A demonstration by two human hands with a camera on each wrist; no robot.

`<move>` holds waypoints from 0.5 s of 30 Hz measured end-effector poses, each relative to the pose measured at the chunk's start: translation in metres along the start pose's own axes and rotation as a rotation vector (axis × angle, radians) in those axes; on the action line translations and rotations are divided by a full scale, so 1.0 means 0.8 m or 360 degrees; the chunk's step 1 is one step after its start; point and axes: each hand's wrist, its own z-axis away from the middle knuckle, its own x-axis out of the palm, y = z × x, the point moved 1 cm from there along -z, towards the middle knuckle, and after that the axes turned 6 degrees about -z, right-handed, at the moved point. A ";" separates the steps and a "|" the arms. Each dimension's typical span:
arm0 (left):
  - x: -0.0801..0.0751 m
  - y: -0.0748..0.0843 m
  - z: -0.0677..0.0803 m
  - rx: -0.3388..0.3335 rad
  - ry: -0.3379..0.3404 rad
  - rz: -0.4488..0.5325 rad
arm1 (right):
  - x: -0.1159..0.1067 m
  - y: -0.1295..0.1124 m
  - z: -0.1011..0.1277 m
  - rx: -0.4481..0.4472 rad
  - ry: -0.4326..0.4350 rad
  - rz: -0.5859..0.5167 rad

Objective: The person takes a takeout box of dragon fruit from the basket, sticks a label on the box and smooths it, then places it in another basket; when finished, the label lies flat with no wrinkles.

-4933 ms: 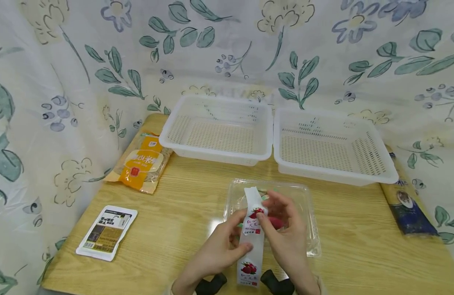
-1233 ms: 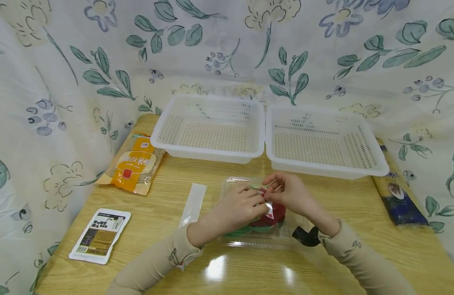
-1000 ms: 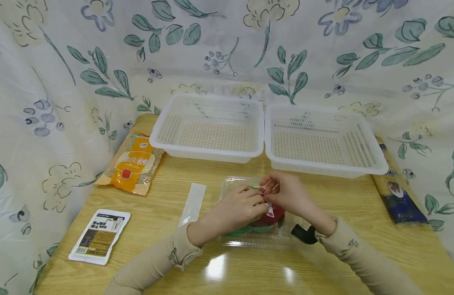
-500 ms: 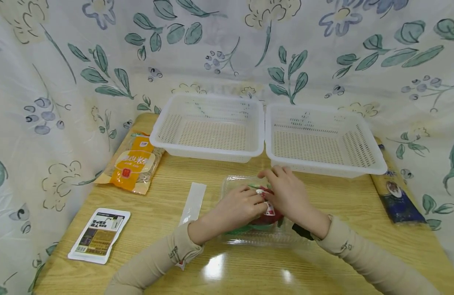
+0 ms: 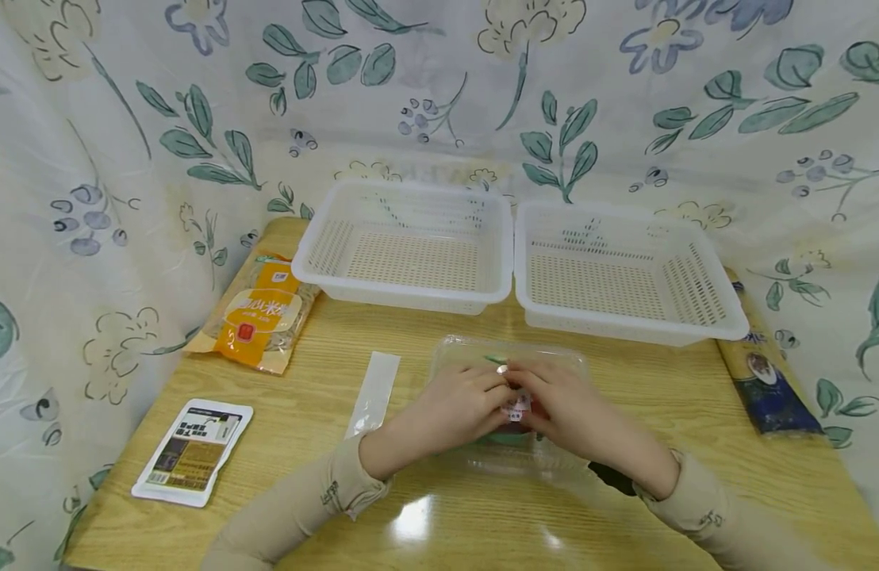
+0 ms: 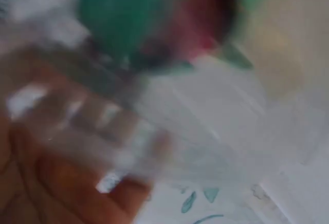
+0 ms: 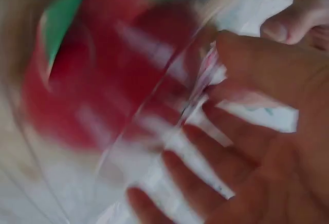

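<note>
A clear plastic clamshell box [image 5: 568, 361] lies on the table's front middle, with a red, green-scaled fruit like a dragon fruit [image 7: 118, 75] inside. A small printed label [image 5: 516, 406] is on the lid above the fruit. My left hand [image 5: 461, 406] rests over it from the left, fingertips at its edge. From the right, my right hand [image 5: 578, 406] touches the label and lid, its fingers extended against the plastic in the right wrist view. Much of the label is hidden under my fingers. The left wrist view is blurred. A white label strip [image 5: 374, 392] lies left of the box.
Two white perforated baskets [image 5: 411, 297] [image 5: 632, 327] stand side by side at the back. An orange noodle bag [image 5: 257, 313] and a white flat packet [image 5: 193, 452] lie on the left. A blue-and-gold bag [image 5: 775, 381] lies at the right edge. A floral curtain hangs behind.
Earlier both hands held the label strip above the box; now it lies on the table at the left. My right hand has come down and closer to my left, over the label on the lid.
</note>
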 end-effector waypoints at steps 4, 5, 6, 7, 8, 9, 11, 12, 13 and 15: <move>-0.005 0.016 0.013 -0.0156 -0.0433 0.0093 | 0.008 -0.003 0.020 0.0132 -0.0126 0.0026; -0.004 0.021 0.017 -0.0204 -0.0497 0.0120 | 0.011 -0.004 0.024 0.0159 -0.0154 0.0027; -0.002 0.027 0.020 -0.0245 -0.0538 0.0132 | 0.013 -0.005 0.028 0.0185 -0.0178 0.0011; 0.002 0.032 0.023 -0.0289 -0.0551 0.0139 | 0.016 -0.006 0.031 0.0203 -0.0191 0.0005; 0.005 0.037 0.026 -0.0328 -0.0546 0.0137 | 0.019 -0.007 0.035 0.0221 -0.0199 -0.0008; 0.009 0.041 0.030 -0.0361 -0.0529 0.0117 | 0.022 -0.007 0.038 0.0228 -0.0199 -0.0005; 0.015 0.047 0.036 -0.0410 -0.0479 0.0053 | 0.027 -0.006 0.045 0.0203 -0.0172 0.0023; 0.018 0.050 0.039 -0.0430 -0.0449 0.0014 | 0.030 -0.006 0.048 0.0181 -0.0146 0.0047; 0.020 0.052 0.041 -0.0449 -0.0426 -0.0025 | 0.032 -0.005 0.051 0.0155 -0.0111 0.0078; 0.023 0.055 0.044 -0.0479 -0.0389 -0.0070 | 0.036 -0.001 0.056 0.0101 -0.0039 0.0128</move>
